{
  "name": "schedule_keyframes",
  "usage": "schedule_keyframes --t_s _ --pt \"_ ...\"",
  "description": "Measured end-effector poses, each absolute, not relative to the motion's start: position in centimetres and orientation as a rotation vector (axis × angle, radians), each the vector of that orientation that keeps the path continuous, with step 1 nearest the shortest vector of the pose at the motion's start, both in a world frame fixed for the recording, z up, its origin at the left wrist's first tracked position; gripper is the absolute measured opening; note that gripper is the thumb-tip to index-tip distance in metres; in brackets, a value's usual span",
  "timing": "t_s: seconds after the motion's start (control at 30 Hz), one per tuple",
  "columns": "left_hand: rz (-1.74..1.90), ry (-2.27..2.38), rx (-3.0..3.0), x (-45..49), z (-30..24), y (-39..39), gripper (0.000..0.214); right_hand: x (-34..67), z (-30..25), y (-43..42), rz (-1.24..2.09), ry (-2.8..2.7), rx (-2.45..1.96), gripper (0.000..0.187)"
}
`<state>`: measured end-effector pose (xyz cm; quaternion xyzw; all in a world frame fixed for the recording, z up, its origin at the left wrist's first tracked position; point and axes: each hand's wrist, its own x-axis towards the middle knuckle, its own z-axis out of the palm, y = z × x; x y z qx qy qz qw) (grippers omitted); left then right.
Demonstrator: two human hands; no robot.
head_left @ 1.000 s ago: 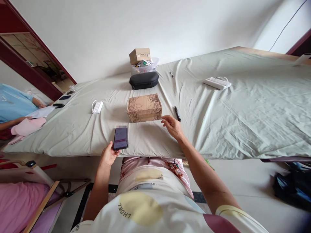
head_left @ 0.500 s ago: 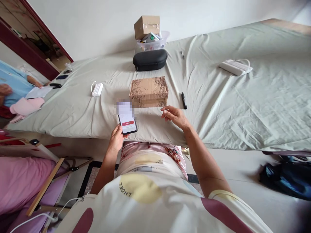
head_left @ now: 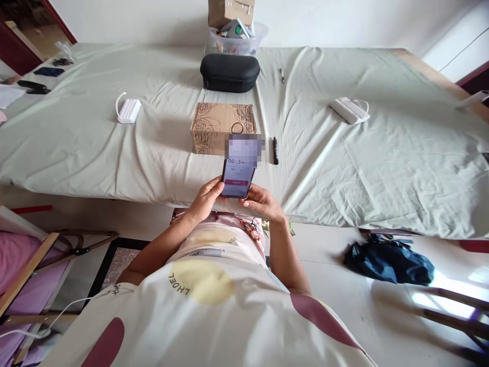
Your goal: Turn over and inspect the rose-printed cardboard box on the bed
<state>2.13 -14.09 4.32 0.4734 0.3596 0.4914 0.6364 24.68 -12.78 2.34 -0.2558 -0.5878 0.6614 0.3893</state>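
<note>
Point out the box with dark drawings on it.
The near box, just beyond the phone, is scrawled over; the far box, above the tub, shows no drawings.

**Phone (head_left: pixel 237 178) in front, carton (head_left: pixel 221 118) right behind!**

At the table's (head_left: pixel 160 176) near edge, left hand (head_left: pixel 206 200) and right hand (head_left: pixel 265 204) flanked the phone. Straight back came the carton, then the case (head_left: pixel 229 72), then the tub (head_left: pixel 239 47), all in line! A marker (head_left: pixel 275 151) lay just right of the carton. Out wide, the left block (head_left: pixel 130 112) and the right block (head_left: pixel 346 111) held both wings.
</note>
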Motion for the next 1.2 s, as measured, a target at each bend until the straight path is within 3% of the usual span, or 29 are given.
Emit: schedule_keyframes --t_s 0.43,0.7,0.97,1.07,1.2 --pt "1.089 0.831 1.049 2.7 3.9 -13.8 0.066 24.3 1.8 -12.9 1.532 -1.458 -0.752 0.04" --pt "1.269 0.923 1.013 0.1 3.5 -13.7 0.061 24.6 1.9 -12.7 1.473 -1.454 -0.84 0.056" --pt "1.575 1.42 0.978 -11.2 3.8 -10.8 0.06 24.9 2.6 -12.0 1.463 -1.441 -0.865 0.045" --pt "1.519 1.626 0.932 -14.5 4.0 -9.5 0.049 25.2 3.9 -9.7 1.384 -1.442 -0.888 0.045" --pt "1.321 1.832 0.896 -16.6 4.0 -8.4 0.035 25.1 6.1 -4.2 1.036 -1.368 -0.948 0.047"
